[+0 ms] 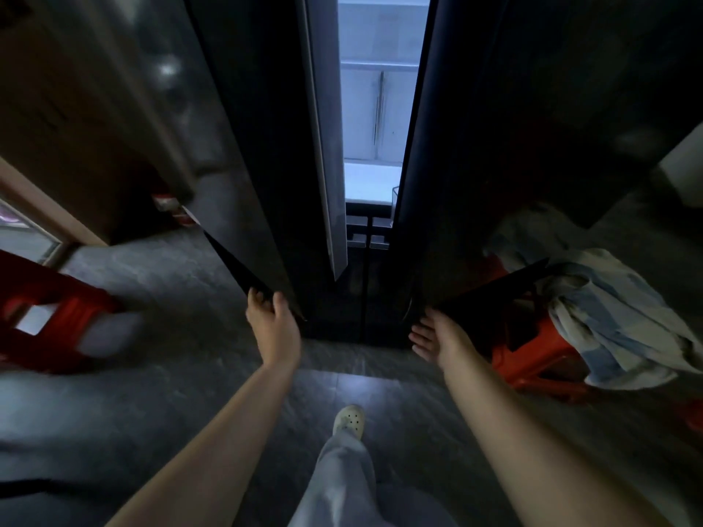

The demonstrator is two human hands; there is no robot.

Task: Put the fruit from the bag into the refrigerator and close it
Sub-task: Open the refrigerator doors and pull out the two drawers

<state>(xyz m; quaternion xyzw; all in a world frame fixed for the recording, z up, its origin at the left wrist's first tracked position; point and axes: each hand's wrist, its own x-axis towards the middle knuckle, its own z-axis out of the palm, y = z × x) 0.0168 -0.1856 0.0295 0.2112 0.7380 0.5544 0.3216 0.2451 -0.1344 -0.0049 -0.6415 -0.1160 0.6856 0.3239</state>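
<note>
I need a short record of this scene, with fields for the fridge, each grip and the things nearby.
fridge: lit inside, narrow gap between doors
left door: ajar
right door: ajar
left grip: holds left door's lower edge
right grip: fingers straight, at right door's lower corner
right stool: red, cloth on it
left stool: red

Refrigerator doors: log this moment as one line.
left door: ajar | right door: ajar | left hand: grips left door's bottom edge | right hand: open at right door's corner
</note>
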